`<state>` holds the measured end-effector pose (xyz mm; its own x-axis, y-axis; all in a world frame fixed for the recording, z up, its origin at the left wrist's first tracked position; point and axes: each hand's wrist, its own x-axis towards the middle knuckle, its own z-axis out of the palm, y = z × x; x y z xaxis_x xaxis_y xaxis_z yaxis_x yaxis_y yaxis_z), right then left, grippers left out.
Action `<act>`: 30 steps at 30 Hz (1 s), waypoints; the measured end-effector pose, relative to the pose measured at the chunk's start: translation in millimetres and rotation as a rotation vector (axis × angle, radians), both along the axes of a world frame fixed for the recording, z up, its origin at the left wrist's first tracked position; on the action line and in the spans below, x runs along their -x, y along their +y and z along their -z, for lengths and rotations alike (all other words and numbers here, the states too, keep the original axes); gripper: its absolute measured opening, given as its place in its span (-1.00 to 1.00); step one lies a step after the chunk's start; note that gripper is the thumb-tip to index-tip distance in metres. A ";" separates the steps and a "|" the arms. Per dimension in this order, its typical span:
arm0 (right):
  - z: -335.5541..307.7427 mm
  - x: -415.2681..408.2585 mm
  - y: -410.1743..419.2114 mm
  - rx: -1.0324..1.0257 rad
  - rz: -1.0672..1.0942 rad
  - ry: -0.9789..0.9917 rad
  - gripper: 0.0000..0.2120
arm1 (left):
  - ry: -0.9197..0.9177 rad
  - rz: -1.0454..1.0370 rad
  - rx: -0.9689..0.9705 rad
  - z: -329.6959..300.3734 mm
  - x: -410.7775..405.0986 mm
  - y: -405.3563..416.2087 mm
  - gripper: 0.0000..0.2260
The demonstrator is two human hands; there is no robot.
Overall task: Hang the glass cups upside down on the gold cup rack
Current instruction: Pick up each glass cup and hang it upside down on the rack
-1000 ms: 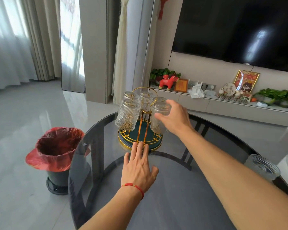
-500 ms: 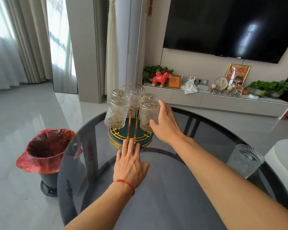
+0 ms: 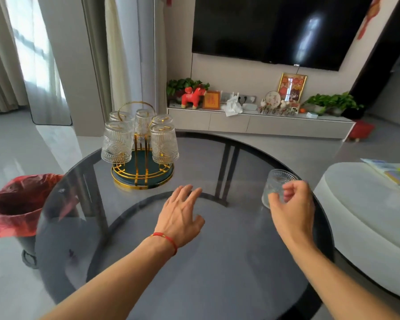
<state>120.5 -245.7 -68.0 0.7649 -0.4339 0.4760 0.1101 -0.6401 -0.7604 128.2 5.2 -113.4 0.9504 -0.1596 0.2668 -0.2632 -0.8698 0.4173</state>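
Observation:
The gold cup rack [image 3: 141, 179] with a dark green base stands on the far left of the round glass table [image 3: 194, 262]. Several ribbed glass cups hang upside down on it, the nearest two at front left [image 3: 116, 144] and front right [image 3: 164, 145]. One more glass cup [image 3: 278, 182] stands upright near the table's right edge. My right hand [image 3: 292, 209] is just in front of this cup with curled fingers, thumb overlapping its lower side; contact is unclear. My left hand [image 3: 180, 215] lies flat on the table below the rack, fingers apart, holding nothing.
A bin with a red bag [image 3: 19, 204] stands on the floor left of the table. A white round seat [image 3: 365, 209] with papers is on the right. Beyond the table a low cabinet [image 3: 259, 122] carries plants and ornaments under a wall television [image 3: 275, 28].
My right hand let go of the front-right cup on the rack and swung right to the upright cup. My left hand drew back slightly from the rack's base. The view turned right.

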 end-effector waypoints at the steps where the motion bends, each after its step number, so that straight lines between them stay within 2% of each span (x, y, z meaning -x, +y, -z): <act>1: 3.1 -1.8 -8.5 -0.084 0.068 0.018 -0.71 | 0.000 0.038 0.024 -0.5 3.9 -9.4 -0.34; 3: 14.7 -4.9 -22.5 -0.188 0.117 0.097 -0.64 | 0.006 0.099 0.052 -1.1 9.6 -25.6 -0.35; 6: 30.5 -16.3 -33.3 -0.234 0.064 0.280 -0.11 | 0.037 0.145 0.053 -1.4 16.7 -40.0 -0.36; 8: 33.1 -27.6 -33.1 -0.229 0.027 0.308 0.03 | 0.052 0.159 0.050 -1.0 19.5 -43.5 -0.36; 10: 36.2 -38.3 -31.4 -0.229 0.006 0.288 0.00 | 0.067 0.163 0.068 -1.8 21.9 -44.4 -0.37; 15: 38.3 -48.1 -24.6 -0.127 0.117 0.241 -0.29 | 0.048 0.135 0.196 -10.2 21.3 -45.2 -0.48; 18: 34.6 -43.6 -14.9 -0.066 0.022 0.237 -0.34 | 0.085 0.104 0.312 -16.3 18.8 -44.7 -0.49; 21: 30.3 -32.6 6.8 0.049 -0.212 0.222 -0.34 | 0.174 0.037 0.560 -26.9 12.9 -41.3 -0.40; 24: 25.8 -22.9 37.6 0.108 -0.490 0.215 -0.31 | 0.318 0.006 0.969 -38.6 5.0 -33.6 -0.27; 27: 25.7 -16.0 62.8 0.165 -0.618 0.188 -0.28 | 0.351 -0.053 1.152 -46.7 2.4 -19.8 -0.31; 28: 26.2 -15.1 69.7 0.139 -0.637 0.170 -0.29 | 0.345 -0.097 1.205 -49.3 1.8 -12.9 -0.33; 30: 25.7 -13.9 82.1 -0.060 -0.694 0.192 -0.34 | 0.369 -0.177 1.326 -51.5 0.7 0.0 -0.32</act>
